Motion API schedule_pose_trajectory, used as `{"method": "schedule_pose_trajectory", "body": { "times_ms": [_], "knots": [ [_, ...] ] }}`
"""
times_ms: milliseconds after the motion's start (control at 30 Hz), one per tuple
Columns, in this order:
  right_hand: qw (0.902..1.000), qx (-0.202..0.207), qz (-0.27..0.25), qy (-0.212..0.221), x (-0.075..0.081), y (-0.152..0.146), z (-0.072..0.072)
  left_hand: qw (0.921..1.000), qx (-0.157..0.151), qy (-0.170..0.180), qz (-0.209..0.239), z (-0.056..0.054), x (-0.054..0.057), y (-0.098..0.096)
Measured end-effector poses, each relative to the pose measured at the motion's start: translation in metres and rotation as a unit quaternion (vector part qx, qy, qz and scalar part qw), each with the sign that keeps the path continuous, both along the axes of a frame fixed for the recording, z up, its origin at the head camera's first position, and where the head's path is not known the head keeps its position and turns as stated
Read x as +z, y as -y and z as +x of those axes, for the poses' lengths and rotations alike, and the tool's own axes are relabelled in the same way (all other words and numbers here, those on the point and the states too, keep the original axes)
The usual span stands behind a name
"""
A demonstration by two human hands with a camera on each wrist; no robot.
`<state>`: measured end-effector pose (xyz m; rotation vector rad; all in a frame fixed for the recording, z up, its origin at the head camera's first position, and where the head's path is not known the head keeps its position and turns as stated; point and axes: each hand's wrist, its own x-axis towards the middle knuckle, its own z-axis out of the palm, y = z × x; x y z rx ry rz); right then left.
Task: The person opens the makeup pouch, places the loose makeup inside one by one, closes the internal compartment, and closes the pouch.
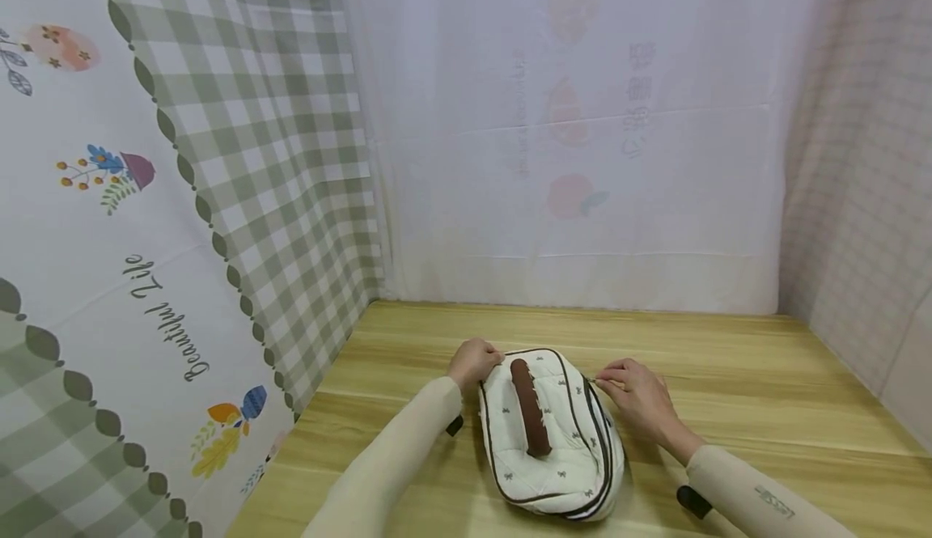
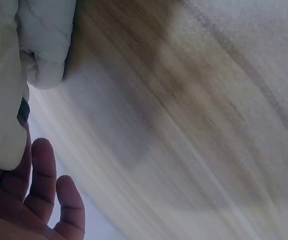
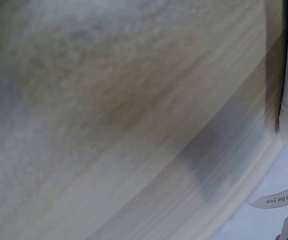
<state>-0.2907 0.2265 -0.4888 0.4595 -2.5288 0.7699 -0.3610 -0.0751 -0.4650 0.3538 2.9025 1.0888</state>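
Observation:
A white quilted zip pouch (image 1: 502, 461) with small bow prints and brown piping lies on the table, its brown handle (image 1: 531, 408) facing up. At its far left corner my left hand (image 1: 473, 362) grips the edge; in the left wrist view fingers (image 2: 43, 172) curl beside the white fabric (image 2: 1, 90), two of them free of it. On the far right side, my right hand (image 1: 641, 396) pinches the small zipper pull (image 1: 594, 379) between thumb and finger. A printed ribbon strip (image 3: 281, 197) shows by that hand in the right wrist view. How far the zipper is open cannot be told.
The pouch stands on a wood-grain table (image 1: 764, 392). A green checked cloth (image 1: 277, 117) with printed plants hangs along the left, a pale curtain (image 1: 466, 198) closes the back, and a faintly checked sheet (image 1: 866, 198) hangs at the right.

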Motion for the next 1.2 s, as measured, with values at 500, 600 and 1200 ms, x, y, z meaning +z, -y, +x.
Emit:
{"method": "schedule_pose_trajectory", "body": {
  "times_ms": [500,600,1200],
  "knots": [
    [0.9999,0.013,-0.004,-0.01,0.002,0.004,0.006,0.9976,0.066,-0.003,-0.02,0.005,0.0,0.009],
    [0.9999,0.014,-0.006,-0.008,0.003,0.005,0.009,0.9973,0.072,-0.005,-0.011,0.007,0.001,0.013],
    [0.9988,0.024,0.005,-0.042,0.0,-0.001,0.02,0.9954,0.095,-0.005,-0.007,0.008,-0.01,0.043]
  ]
}}
